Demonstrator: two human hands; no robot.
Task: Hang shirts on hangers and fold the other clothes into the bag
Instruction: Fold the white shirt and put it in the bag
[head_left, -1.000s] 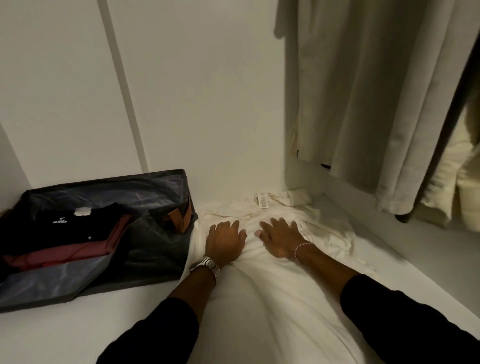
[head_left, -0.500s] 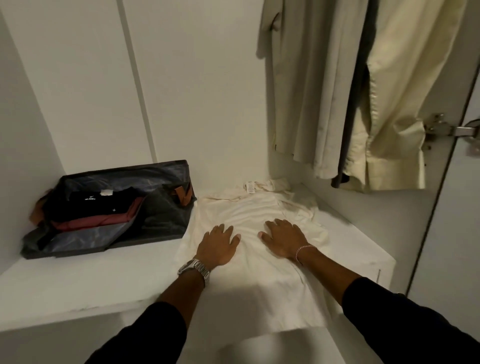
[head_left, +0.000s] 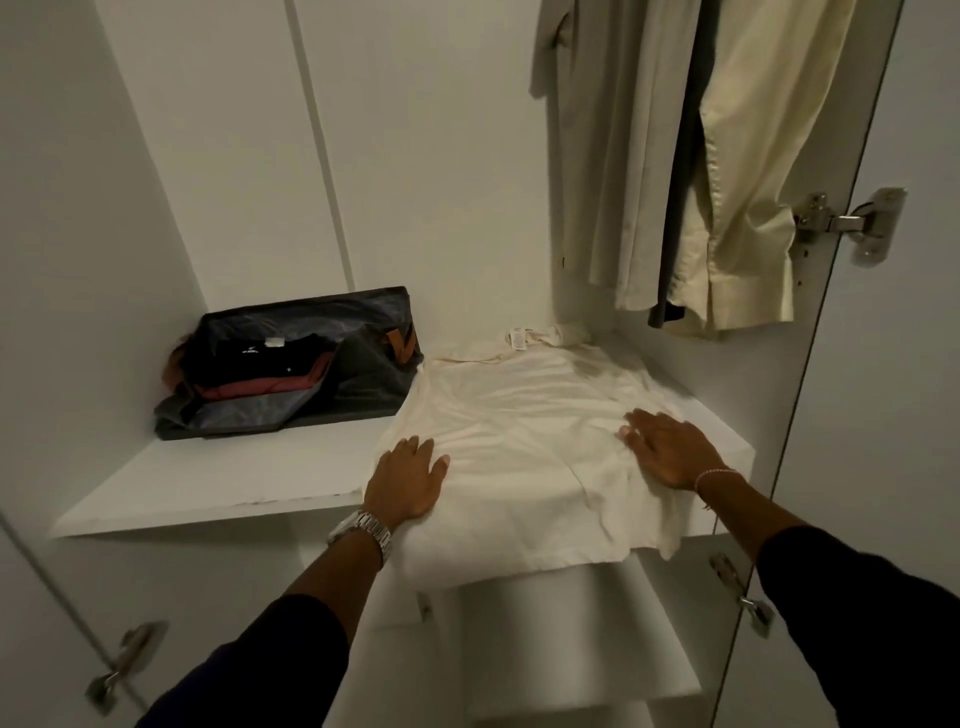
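Both palms have slid apart and back toward the near edge of the shelf (head_left: 208, 488): left hand (head_left: 405, 480) now at the cream garment's (head_left: 524, 431) left border, right hand (head_left: 670, 449) on its right side, fingers spread flat, each grip pressing cloth and pinching nothing. The garment lies smoothed at centre frame, hem hanging over the edge. Looks like flattening's done; folding comes next, then into the bag (head_left: 363, 389) at centre left, already holding folded clothes.
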